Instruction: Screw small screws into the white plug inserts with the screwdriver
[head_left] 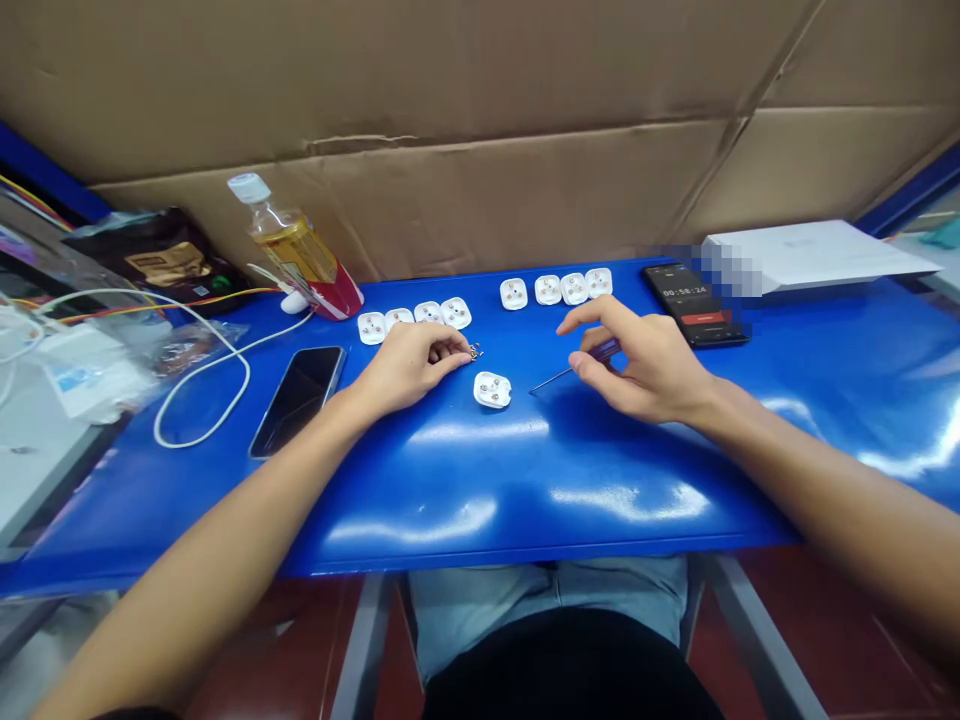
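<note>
My left hand (411, 365) rests on the blue table (525, 490), fingers curled in a pinch over a small heap of tiny screws (475, 351). Whether a screw is in the pinch I cannot make out. My right hand (641, 365) grips a small screwdriver (574, 367) with a dark blue handle, its thin shaft pointing left and down towards a white plug part (492, 389) lying between my hands. Behind my hands stand two rows of several white plug parts each, one row at the left (414, 320) and one at the right (556, 289).
A dark phone (298, 398) lies face up at the left beside a looped white cable (202, 400). A tilted drink bottle (296, 250) leans at the back left. Another phone (694, 302) showing a timer lies at the back right, next to a white box (817, 252). A cardboard wall stands behind.
</note>
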